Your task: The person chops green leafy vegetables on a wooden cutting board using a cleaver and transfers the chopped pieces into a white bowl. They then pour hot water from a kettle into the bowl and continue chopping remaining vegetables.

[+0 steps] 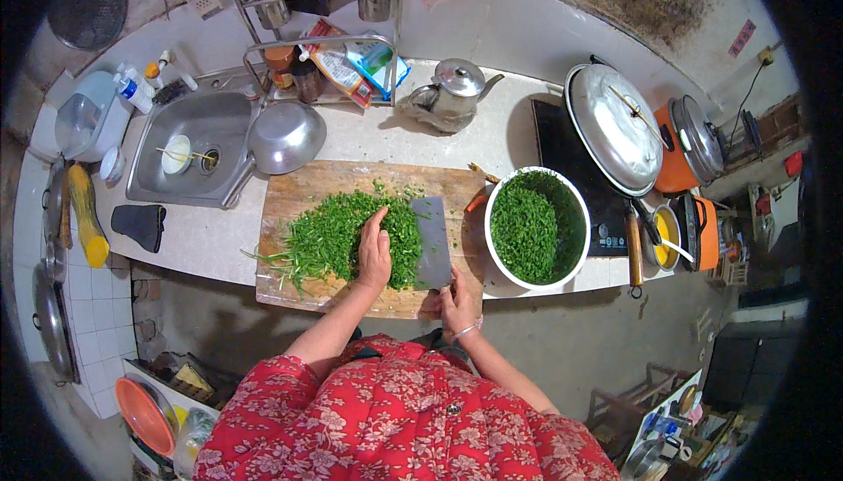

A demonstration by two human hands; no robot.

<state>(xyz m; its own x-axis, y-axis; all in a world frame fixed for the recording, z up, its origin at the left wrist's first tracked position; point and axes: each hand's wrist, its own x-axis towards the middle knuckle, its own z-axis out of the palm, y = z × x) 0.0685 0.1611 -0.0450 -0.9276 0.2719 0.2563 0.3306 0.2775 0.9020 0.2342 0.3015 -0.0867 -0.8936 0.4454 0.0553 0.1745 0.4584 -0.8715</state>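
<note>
A heap of chopped green herbs (342,224) covers the middle of a wooden cutting board (303,178). My left hand (375,250) rests on the heap, its fingers together and pointing away from me. At the heap's right edge lies the broad blade of a cleaver (433,244), tilted flat against the board. My right hand (459,303) grips the cleaver at its near end; the handle is mostly hidden. Longer uncut stems (296,263) spread out at the left. Beside the board stands a white bucket (583,217) holding more chopped greens (527,230).
Behind the board are a metal wok (288,137) and a kettle (454,95). A sink (151,178) lies left, with a dark cloth (138,223) near it. On the right, a large lidded pan (616,128) sits on an induction cooker (550,132), beside a pot of yellow liquid (664,237).
</note>
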